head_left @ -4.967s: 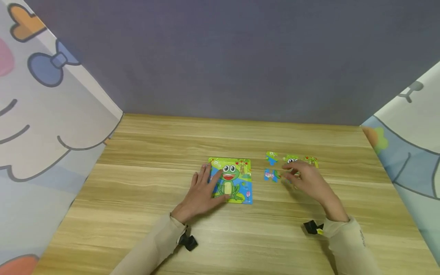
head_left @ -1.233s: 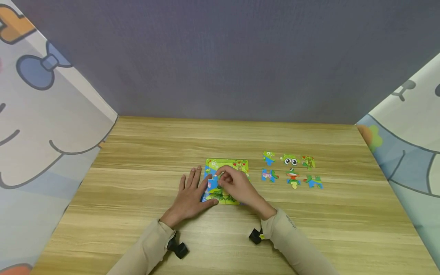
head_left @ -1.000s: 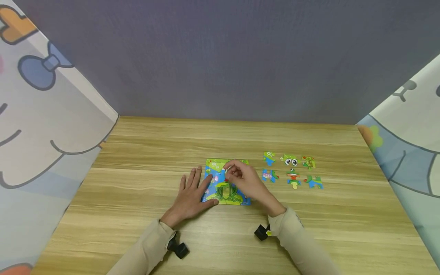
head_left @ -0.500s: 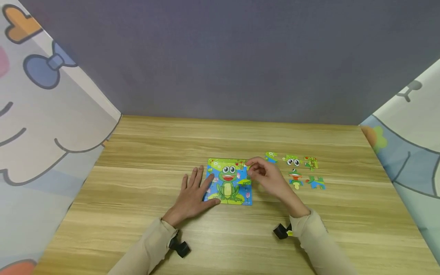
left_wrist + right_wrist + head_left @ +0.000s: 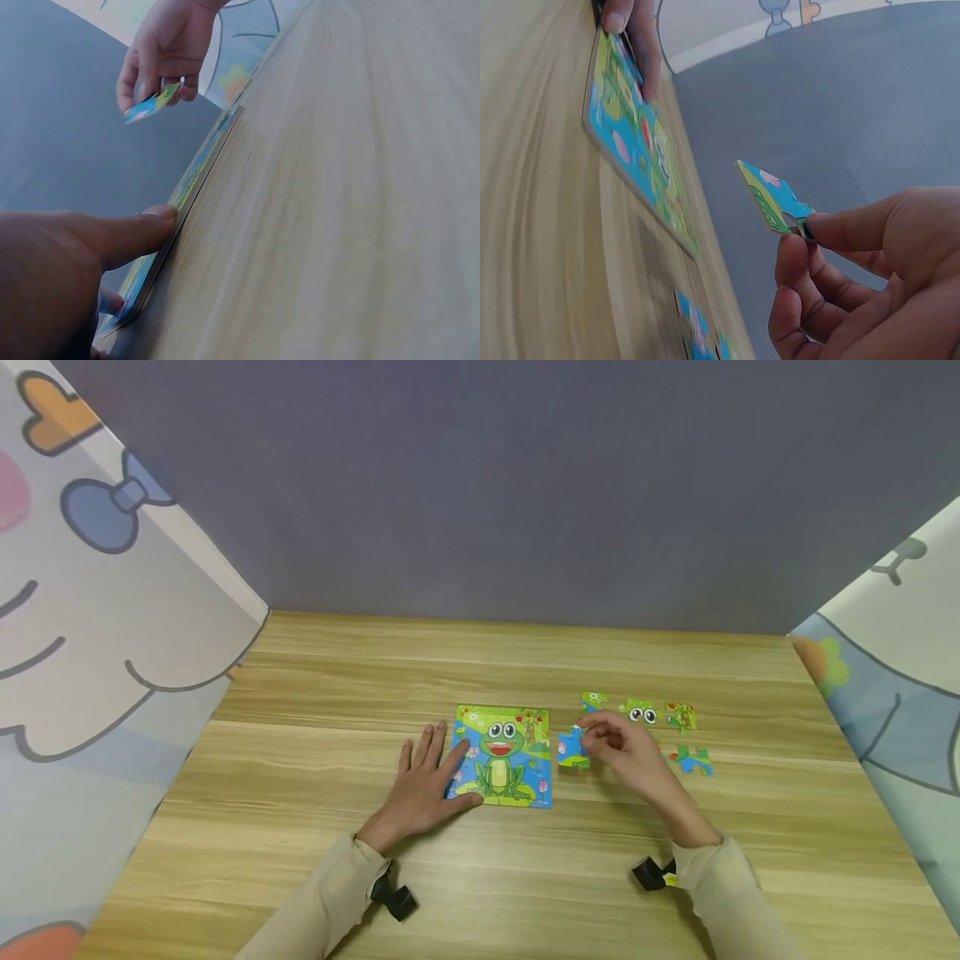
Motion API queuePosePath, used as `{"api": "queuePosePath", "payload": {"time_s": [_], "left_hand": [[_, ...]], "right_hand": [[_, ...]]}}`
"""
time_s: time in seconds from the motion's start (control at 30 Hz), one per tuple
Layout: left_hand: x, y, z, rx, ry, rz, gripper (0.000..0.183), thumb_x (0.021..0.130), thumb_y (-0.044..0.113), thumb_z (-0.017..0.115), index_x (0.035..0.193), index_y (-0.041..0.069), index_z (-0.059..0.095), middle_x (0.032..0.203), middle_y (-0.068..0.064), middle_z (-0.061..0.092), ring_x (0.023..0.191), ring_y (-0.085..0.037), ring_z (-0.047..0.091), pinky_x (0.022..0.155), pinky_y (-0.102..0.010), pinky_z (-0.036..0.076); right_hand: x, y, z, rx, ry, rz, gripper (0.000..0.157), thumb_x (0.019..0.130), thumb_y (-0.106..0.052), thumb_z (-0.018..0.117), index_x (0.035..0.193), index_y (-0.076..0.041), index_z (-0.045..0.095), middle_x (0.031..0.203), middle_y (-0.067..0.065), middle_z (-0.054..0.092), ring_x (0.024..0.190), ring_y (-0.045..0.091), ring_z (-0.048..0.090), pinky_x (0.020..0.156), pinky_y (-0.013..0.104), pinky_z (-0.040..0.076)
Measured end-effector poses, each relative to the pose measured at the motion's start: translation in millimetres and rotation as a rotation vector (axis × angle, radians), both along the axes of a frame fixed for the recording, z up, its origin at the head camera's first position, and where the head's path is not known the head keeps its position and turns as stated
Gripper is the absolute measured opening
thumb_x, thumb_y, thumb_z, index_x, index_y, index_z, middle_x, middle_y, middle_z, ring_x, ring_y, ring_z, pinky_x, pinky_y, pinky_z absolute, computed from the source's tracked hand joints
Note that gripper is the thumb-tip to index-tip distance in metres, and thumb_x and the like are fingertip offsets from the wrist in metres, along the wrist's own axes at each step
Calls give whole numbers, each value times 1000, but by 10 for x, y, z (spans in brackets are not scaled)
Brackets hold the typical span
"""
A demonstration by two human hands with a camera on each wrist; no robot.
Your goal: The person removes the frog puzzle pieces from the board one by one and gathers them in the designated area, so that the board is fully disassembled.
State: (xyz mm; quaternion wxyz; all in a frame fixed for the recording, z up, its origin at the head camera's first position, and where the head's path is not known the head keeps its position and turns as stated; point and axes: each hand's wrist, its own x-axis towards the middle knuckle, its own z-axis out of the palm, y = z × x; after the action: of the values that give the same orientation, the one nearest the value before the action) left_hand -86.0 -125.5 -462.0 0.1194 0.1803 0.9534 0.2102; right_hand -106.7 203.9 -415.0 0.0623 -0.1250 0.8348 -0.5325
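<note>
My left hand [image 5: 420, 789] rests with fingers spread on the left edge of a square frog puzzle board [image 5: 537, 768]; its thumb lies at the near edge. In the left wrist view the thumb [image 5: 154, 225] touches the board's rim. My right hand [image 5: 633, 760] pinches a puzzle piece [image 5: 573, 752] between thumb and fingers, right of the board. In the right wrist view this piece [image 5: 769, 195], blue and green with a pink flower, is held raised above the table. The right hand hides some loose pieces behind it.
Several loose pieces lie right of the board: a frog-eyes piece [image 5: 642, 716], an apple-tree piece [image 5: 682, 718], a blue-green piece [image 5: 693, 761] and a white-flower piece [image 5: 595, 702]. A grey wall [image 5: 525, 493] closes off the back of the wooden table [image 5: 517, 885].
Five seconds ago my right hand was among the loose pieces. It was then over the board with the piece, and has since moved right, off the board, still pinching it. My left hand stays at the board.
</note>
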Motion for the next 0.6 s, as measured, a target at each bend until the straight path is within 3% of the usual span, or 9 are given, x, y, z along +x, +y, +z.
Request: {"api": "queuePosePath", "payload": {"time_s": [0.27, 0.4, 0.6], "left_hand": [[1, -1, 7, 2, -2, -6, 85, 93, 58, 59, 160, 18, 25, 169, -20, -2, 158, -39, -6, 122, -66, -2], [0, -2, 5, 1, -2, -5, 85, 93, 58, 59, 160, 18, 25, 169, -20, -2, 158, -39, -6, 123, -66, -2], [1, -2, 3, 0, 2, -2, 85, 93, 59, 59, 160, 18, 26, 169, -20, -2, 158, -39, -6, 123, -66, -2]], "right_hand": [[63, 286, -72, 25, 45, -46, 23, 99, -1, 58, 120, 6, 61, 96, 8, 65, 79, 4, 66, 72, 26, 59], [100, 367, -110, 41, 59, -38, 20, 98, 0, 59, 116, 8, 62, 94, 13, 67, 77, 4, 67, 70, 26, 59], [146, 413, -182, 41, -5, -6, 21, 97, 4, 58, 117, 10, 61, 95, 22, 67, 76, 4, 67, 70, 25, 59]]}}
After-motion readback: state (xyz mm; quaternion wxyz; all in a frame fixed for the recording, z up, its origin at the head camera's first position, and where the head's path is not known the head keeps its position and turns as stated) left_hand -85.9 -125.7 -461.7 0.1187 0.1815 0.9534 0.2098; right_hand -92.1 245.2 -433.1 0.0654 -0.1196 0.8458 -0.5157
